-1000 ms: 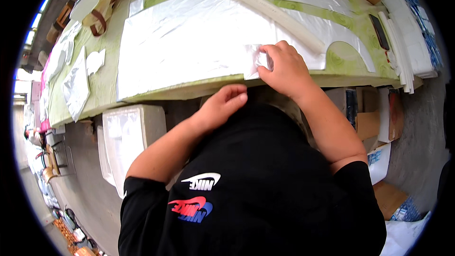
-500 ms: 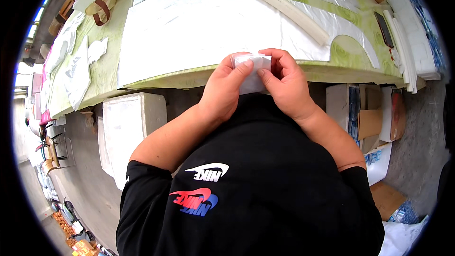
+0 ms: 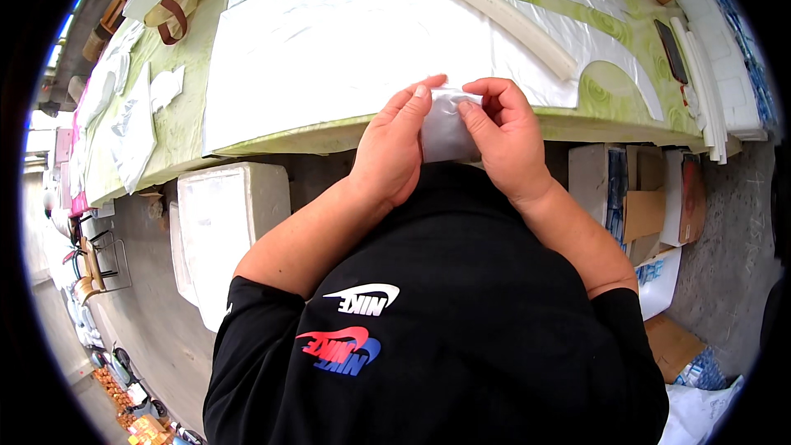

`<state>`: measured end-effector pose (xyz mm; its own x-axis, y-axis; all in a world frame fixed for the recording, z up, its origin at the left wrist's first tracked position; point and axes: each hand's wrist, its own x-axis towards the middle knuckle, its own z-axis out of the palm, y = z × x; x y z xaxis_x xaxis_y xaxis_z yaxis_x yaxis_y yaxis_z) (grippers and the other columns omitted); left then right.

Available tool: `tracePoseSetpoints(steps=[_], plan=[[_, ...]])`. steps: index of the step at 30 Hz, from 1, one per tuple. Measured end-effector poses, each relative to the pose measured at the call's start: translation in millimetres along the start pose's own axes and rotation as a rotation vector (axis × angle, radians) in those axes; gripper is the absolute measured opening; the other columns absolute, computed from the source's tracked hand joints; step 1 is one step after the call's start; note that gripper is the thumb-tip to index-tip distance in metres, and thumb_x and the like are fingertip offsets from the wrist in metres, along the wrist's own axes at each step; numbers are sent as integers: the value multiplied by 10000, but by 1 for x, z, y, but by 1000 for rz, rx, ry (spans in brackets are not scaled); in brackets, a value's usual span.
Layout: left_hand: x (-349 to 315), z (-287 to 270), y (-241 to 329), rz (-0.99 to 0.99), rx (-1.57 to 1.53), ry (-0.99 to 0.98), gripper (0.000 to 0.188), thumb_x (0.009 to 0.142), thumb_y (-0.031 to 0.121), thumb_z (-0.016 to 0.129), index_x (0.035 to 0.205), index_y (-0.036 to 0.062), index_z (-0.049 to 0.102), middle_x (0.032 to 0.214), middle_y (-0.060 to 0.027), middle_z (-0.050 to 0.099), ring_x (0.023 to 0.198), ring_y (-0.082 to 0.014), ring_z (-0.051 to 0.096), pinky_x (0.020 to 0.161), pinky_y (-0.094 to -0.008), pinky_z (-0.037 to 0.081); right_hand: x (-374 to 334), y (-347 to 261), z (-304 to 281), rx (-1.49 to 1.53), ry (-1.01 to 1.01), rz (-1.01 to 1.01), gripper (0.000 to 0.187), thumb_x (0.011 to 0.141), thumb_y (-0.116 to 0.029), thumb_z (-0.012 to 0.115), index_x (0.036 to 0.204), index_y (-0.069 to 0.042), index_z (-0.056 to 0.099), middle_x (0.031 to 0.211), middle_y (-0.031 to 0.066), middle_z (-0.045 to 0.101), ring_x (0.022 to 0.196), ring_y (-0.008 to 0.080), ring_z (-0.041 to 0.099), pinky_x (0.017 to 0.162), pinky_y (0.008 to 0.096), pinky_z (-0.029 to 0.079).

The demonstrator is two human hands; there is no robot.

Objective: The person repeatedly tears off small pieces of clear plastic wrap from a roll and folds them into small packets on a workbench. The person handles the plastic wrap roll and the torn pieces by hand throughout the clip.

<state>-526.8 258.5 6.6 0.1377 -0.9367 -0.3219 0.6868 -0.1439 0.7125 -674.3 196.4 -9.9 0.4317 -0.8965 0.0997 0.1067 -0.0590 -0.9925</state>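
Observation:
Between my two hands, just off the table's front edge, hangs a small silvery-white piece of thin plastic [image 3: 450,136], its lower end near my shirt. My left hand [image 3: 397,138] is closed on its left edge, thumb on the near side, the other fingers mostly hidden behind. With thumb and forefinger, my right hand [image 3: 508,133] pinches the upper right corner. Beyond them a large white plastic sheet [image 3: 313,62] is spread over the table [image 3: 597,126], which has a green patterned cover.
A long pale tube [image 3: 494,16] lies across the sheet. White scraps [image 3: 136,128] and a bag with brown handles [image 3: 171,12] are at the left. At the right lie a phone [image 3: 671,51] and white rolls [image 3: 700,86]. A white foam box [image 3: 222,227] stands below the table's edge.
My hands have moved slightly apart, so more of the plastic piece shows between them. The left thumb has shifted from its face up to its left edge.

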Motion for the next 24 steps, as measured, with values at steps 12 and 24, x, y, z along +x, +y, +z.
tracePoseSetpoints(steps=[12, 24], plan=[[3, -11, -11, -98, 237, -7, 313, 1063, 185, 502, 1313, 10, 571, 1249, -74, 636, 1129, -173, 609, 999, -345, 477, 12, 2, 2, -21, -42, -15, 328, 1013, -118, 600, 1333, -48, 586, 1026, -13, 535, 845, 57, 476, 784, 215, 440], [9, -15, -4, -104, -90, 60, 386, 1085, 272, 402, 1372, 27, 481, 1288, -104, 612, 1171, -227, 602, 1004, -414, 470, 0, 11, 7, 40, -104, 120, 391, 964, -10, 627, 1347, -24, 546, 1022, -9, 553, 914, 67, 515, 836, 224, 469]])
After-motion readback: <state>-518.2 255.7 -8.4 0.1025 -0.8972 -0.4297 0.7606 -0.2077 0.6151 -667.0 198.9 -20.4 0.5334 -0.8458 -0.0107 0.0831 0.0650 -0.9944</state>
